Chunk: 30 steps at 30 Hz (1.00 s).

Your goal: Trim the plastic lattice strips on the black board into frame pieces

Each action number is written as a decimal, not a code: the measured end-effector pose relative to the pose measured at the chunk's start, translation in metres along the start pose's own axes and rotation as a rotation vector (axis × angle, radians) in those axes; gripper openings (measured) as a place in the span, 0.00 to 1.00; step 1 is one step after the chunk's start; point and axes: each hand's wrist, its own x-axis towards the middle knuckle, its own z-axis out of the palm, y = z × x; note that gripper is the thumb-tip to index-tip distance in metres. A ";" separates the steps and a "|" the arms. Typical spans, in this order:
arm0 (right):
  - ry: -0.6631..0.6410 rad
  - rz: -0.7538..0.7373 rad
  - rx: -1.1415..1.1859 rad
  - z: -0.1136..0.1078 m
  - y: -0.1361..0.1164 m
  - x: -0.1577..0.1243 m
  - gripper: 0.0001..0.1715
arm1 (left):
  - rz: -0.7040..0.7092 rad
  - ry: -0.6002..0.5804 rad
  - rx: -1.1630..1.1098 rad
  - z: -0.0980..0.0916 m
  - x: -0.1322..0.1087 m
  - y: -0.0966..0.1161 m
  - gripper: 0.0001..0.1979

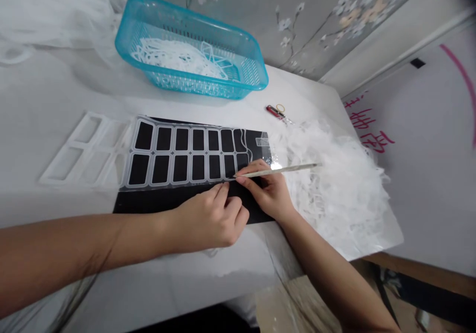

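A clear strip of white rectangular frames [171, 153] lies over a black mat [148, 202]. My right hand [266, 189] pinches a thin pale pencil-like stick [282, 169], whose dark tip rests at the strip's lower edge near its right end. Just left of that tip, my left hand [217, 216] has its fingers curled and pressed at the same lower edge; whatever they pinch is too small to make out. Thin white strands [245, 142] curl loose over the frames at the right end of the strip.
Behind the mat stands a blue plastic basket [193, 87] holding white frame scraps. A large heap of white film scraps [334, 184] covers the table's right side. Red-handled snips [275, 111] lie behind it. More strip with white frames [85, 149] extends left.
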 end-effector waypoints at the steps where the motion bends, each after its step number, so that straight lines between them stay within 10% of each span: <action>1: -0.003 0.003 -0.004 0.000 0.000 0.000 0.04 | -0.002 -0.005 0.000 0.001 0.000 0.000 0.07; 30: -0.085 -0.237 -0.270 -0.002 0.001 -0.006 0.12 | -0.064 0.012 0.055 0.006 -0.001 0.004 0.07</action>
